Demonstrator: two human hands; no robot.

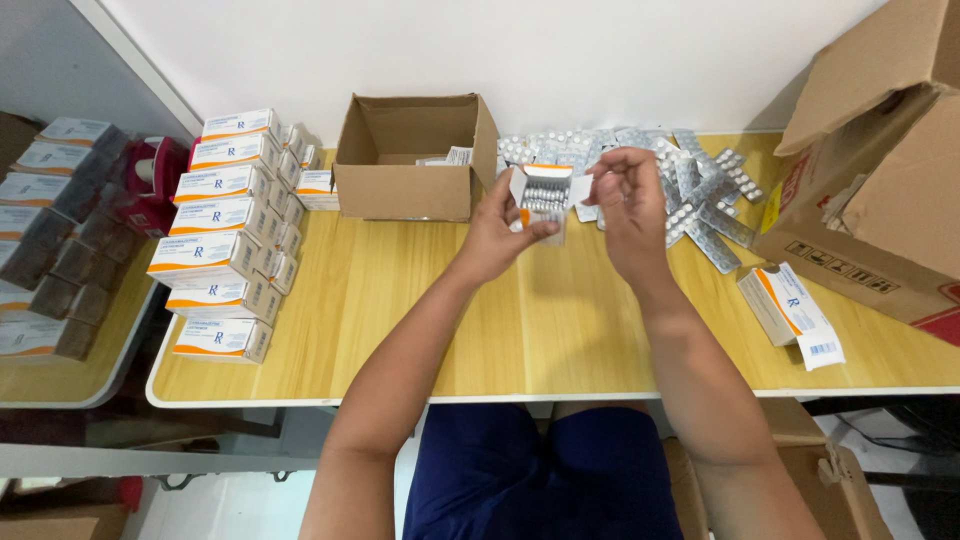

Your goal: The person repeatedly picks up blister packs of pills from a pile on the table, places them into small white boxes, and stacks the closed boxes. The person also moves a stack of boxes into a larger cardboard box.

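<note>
Gripping a small white-and-orange carton (545, 200) above the wooden table (500, 330), the left hand (497, 235) is holding it upright, long axis vertical, open top flap tilting away. Silver blister strips are showing inside. The right hand (628, 205) is pinching the flap's edge. Beyond, loose blister packs (700, 190) are lying heaped.
</note>
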